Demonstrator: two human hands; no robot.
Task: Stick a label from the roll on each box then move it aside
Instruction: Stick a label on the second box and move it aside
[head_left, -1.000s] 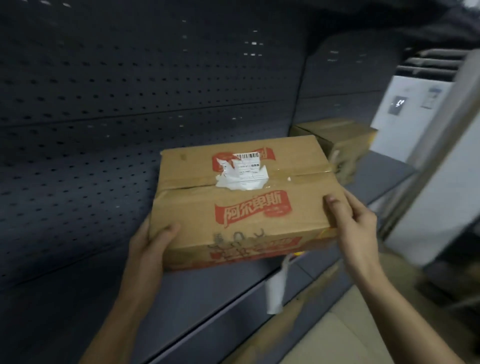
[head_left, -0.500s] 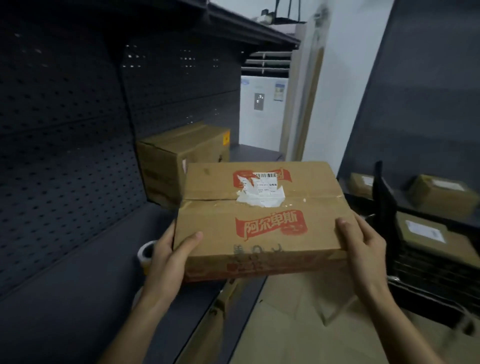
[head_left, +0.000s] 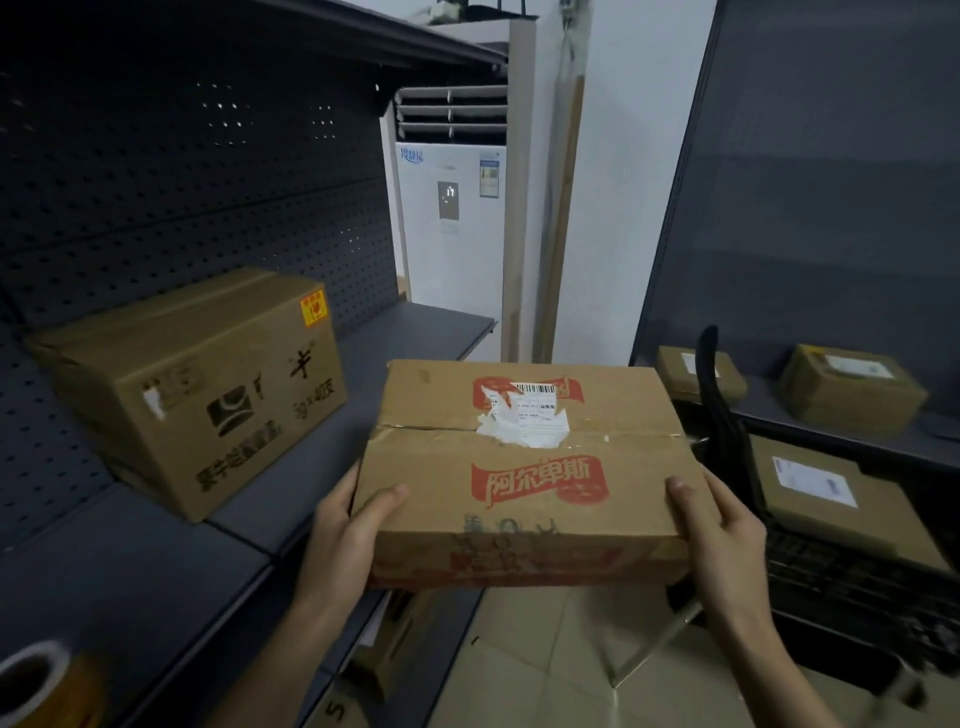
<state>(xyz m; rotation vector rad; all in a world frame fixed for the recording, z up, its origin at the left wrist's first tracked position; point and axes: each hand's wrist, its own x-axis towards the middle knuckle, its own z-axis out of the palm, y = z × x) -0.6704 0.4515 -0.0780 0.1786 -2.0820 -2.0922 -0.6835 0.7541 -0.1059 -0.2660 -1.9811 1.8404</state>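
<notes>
The dark metal shelf (head_left: 156, 571), with its pegboard back, runs along the left of the carried box (head_left: 524, 467) and passes partly behind its left edge. A white standing air conditioner (head_left: 452, 223) rises behind the carried box, well apart from it. A larger cardboard box (head_left: 208, 395) sits on the shelf to the upper left of the carried box, near it but not touching.

The carried box is flat and brown with red printing. It is held level in the air above the tiled floor, between both hands. To its right, three smaller parcels (head_left: 852, 389) rest on dark racking, each with a pale label on top.

The left hand (head_left: 343, 540) clasps the box's near left corner, with the thumb laid flat on the top face and the fingers hidden down the side. The right hand (head_left: 722, 535) clasps the near right corner in the same way, thumb on top and fingers curled round the edge.

The label roll (head_left: 36, 680) lies on the shelf far to the lower left of the carried box, blurred. A torn white shipping label (head_left: 530, 415) sits across the box's top seam.
</notes>
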